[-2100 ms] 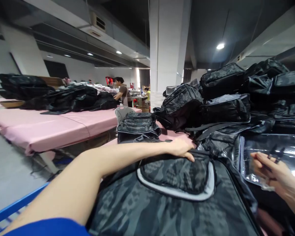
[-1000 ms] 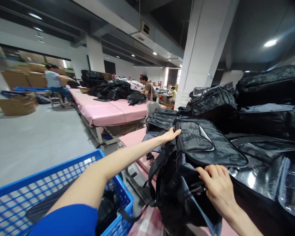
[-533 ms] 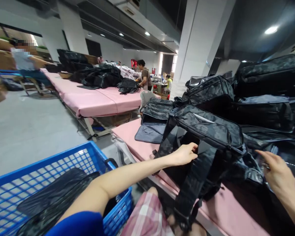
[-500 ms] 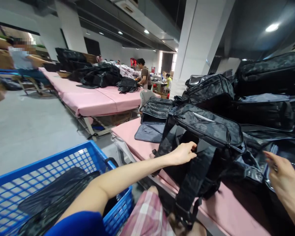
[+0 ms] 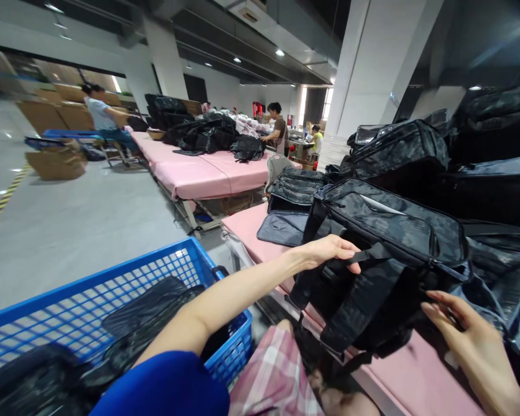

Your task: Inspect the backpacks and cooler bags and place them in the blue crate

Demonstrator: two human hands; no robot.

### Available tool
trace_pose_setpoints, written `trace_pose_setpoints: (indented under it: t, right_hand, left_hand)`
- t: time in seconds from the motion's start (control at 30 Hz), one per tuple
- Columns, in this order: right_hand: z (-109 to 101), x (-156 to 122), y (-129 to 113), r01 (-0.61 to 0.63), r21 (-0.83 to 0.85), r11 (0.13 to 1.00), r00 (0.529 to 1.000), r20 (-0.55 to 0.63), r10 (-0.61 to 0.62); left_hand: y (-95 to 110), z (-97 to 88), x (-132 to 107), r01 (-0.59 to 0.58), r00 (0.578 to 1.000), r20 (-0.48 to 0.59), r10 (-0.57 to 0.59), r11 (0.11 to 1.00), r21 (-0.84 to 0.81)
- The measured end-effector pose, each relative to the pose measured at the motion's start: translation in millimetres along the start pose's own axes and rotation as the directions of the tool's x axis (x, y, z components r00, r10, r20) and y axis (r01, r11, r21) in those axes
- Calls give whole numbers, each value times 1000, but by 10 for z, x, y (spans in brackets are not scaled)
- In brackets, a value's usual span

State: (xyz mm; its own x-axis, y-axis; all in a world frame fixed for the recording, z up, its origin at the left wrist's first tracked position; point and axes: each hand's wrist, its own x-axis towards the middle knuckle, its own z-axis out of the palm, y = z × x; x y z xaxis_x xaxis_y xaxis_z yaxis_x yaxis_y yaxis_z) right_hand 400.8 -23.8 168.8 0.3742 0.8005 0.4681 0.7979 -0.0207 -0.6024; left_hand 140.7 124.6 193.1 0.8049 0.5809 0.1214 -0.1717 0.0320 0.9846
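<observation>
A black and dark grey camouflage backpack [image 5: 398, 222] leans at the edge of a pink-covered table, its shoulder strap [image 5: 368, 306] hanging toward me. My left hand [image 5: 340, 251] pinches a narrow black webbing strip [image 5: 375, 252] at the top of that shoulder strap. At the bag's right side is my right hand [image 5: 470, 332], thumb and forefinger drawn close together beside the fabric. Something small and dark shows among its curled fingers, too unclear to name. Whether the right fingertips touch the bag, I cannot tell.
A blue plastic basket [image 5: 199, 260] holding dark bags stands at my left. More camouflage bags [image 5: 405, 150] are piled to the right. Beyond is another pink table [image 5: 190, 179] with black bags, where co-workers [image 5: 279, 130] are busy. A cardboard box [image 5: 56, 163] sits on the floor.
My view has swung left. My right hand has come in from the right to the backpack's side. My left hand stays at the strap, now drawing the webbing strip out.
</observation>
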Motion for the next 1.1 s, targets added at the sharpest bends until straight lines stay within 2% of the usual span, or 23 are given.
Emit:
trace_pose_setpoints:
  t: [0.1,0.23,0.3,0.33,0.4,0.47,0.5,0.53,0.6,0.63,0.7,0.8,0.87,0.93,1.0,1.03,1.1]
  right_hand:
    - [214,26,-339,46,32,998,997,55,-48]
    - [506,188,-783,202,13,979,979,-14,-202]
    - [619,279,-912,252,25,967,968,-6,-252]
    - [663,312,-940,263,89,961,964,14,-265]
    - [717,344,-937,209,214,954,977,-13,-211]
    - [722,331,-895,121,327,937,992,-20,-122]
    - [712,313,-873,78,372,925,997,-3,-83]
    - [697,291,-854,42,412,910,998,26,-58]
    - [675,247,-824,-4,444,896,995,90,-40]
    - [672,229,-809,-18,439,899,994,107,-33]
    - [682,207,-769,-43,404,914,992,130,-11]
    - [694,194,-693,-137,421,897,985,158,76]
    - [663,178,-647,-240,498,834,968,192,164]
    - [593,145,-603,-335,589,735,942,202,268]
    - [503,84,-547,-382,655,652,913,159,376]
    - [461,40,-513,-378,667,642,902,110,417]
    - [408,-78,-437,-338,638,692,895,-9,446]
  left_hand:
    - [-11,26,42,13,1000,-8,-13,999,-29]
    - [35,110,48,20,1000,9,-20,1000,6]
    - [66,113,20,0,999,-38,3,997,74]
    - [75,90,0,-19,996,-89,30,993,118]
    - [72,3,-46,-94,952,-268,147,975,204]
    - [34,-100,-90,-131,849,-482,216,970,204]
    - [4,-139,-106,-115,808,-562,177,983,144]
    - [-32,-163,-114,-80,793,-602,93,996,47]
    - [-112,-162,-105,1,842,-532,-92,986,-168]
    - [-152,-144,-89,13,874,-468,-130,970,-245]
    - [-228,-99,-52,-40,909,-405,-101,945,-326]
    - [-332,-79,-25,-76,923,-374,-85,915,-397]
    - [-395,-114,-37,-41,953,-287,-100,894,-447]
    - [-443,-167,-61,-31,973,-219,-79,888,-459]
    - [-460,-215,-90,-30,980,-190,-62,895,-445]
    - [-456,-232,-107,-20,982,-179,-65,899,-438]
    - [-436,-262,-150,0,984,-161,-75,908,-419]
